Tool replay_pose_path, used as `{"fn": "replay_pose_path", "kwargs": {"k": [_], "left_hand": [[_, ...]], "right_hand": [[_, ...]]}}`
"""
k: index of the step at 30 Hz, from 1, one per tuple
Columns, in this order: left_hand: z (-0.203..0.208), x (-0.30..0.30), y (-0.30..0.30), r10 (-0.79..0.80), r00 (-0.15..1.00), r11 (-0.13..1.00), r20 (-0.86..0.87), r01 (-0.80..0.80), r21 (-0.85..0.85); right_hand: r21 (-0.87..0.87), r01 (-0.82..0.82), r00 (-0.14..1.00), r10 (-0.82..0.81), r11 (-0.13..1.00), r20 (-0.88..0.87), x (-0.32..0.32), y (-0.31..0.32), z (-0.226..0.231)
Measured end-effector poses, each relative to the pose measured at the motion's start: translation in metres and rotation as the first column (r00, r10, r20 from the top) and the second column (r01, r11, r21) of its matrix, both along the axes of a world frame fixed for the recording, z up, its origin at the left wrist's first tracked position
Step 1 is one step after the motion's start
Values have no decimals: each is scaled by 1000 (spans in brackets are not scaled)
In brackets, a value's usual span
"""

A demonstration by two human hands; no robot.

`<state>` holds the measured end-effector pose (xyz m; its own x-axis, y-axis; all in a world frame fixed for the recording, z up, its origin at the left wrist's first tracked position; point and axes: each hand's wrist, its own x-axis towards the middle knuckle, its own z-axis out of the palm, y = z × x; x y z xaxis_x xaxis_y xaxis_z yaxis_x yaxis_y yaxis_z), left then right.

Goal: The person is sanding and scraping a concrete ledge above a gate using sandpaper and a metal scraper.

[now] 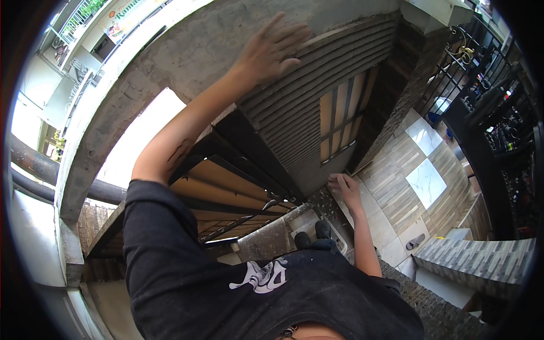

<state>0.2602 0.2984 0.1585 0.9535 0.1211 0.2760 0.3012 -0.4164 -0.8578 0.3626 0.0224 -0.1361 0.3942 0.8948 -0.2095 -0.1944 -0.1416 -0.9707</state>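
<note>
My left hand (275, 52) is stretched out at the upper middle, fingers spread and holding nothing. It lies over the grey concrete wall (195, 51) and the edge of the ribbed grey panel (306, 96); whether it touches them I cannot tell. Lower, to the right of centre, my right hand (345, 191) hangs with its fingers curled in. Nothing shows in it, and it is nearest to the foot of the wall and the tiled floor (391, 170). Below my chest, my dark shoes (313, 234) stand on a pale surface.
To my left a dark metal frame with brown panels (226, 187) slants down. On the right are a single slipper (415, 242), a striped tiled ledge (476, 263) and a black metal railing (453, 73). Beyond the wall at upper left, a bright building (59, 90) shows.
</note>
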Motion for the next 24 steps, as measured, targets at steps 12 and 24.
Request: {"fn": "replay_pose_path", "kwargs": {"k": [12, 24], "left_hand": [[25, -154, -36, 171, 984, 970, 56, -158, -185], [3, 42, 15, -227, 967, 932, 113, 249, -263]], "right_hand": [[-359, -24, 979, -50, 933, -197, -21, -56, -86], [-83, -19, 990, 7, 996, -142, -9, 23, -14]]}}
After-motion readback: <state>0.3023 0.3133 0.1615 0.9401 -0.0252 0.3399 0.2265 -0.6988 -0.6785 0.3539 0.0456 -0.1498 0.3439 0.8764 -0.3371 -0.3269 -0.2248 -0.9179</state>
